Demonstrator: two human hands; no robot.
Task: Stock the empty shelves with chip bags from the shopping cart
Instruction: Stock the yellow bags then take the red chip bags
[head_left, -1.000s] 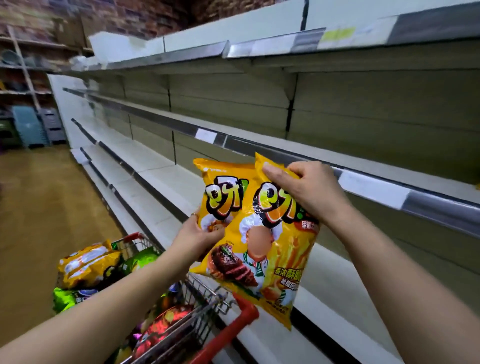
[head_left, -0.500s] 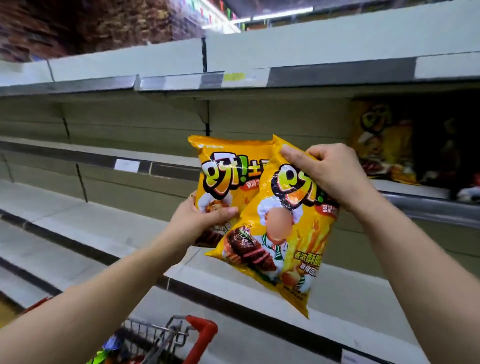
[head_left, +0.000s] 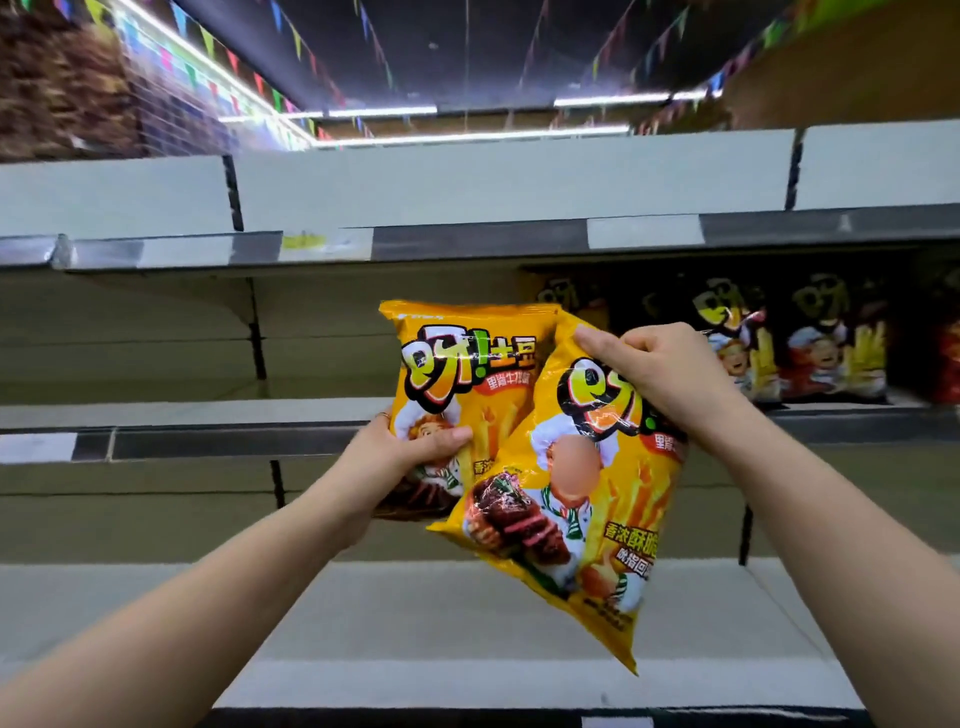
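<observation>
Yellow foil, clamped in two places. Top edge of the front chip bag (head_left: 587, 519) pinched by the right hand (head_left: 660, 374), fingers curled tight over the seam. Lower left side of the rear chip bag (head_left: 467, 364) gripped by the left hand (head_left: 405, 449), thumb pressed across the printed face, ring (head_left: 383, 414) on one finger. Front bag tilted, bottom corner pointing down and to the right, overlapping the rear bag; rear bag close to upright. Both raised in the air before the middle shelf (head_left: 208, 441), resting on no board. Further right on that same shelf, in shadow, a row of stocked bags (head_left: 779, 343) standing upright. Above, the top shelf (head_left: 467, 244), grey along its edge, with white labels (head_left: 644, 231). Below, the pale lower shelf (head_left: 415, 613). Overhead, strip lights (head_left: 384, 111) and coloured bunting (head_left: 208, 41).
</observation>
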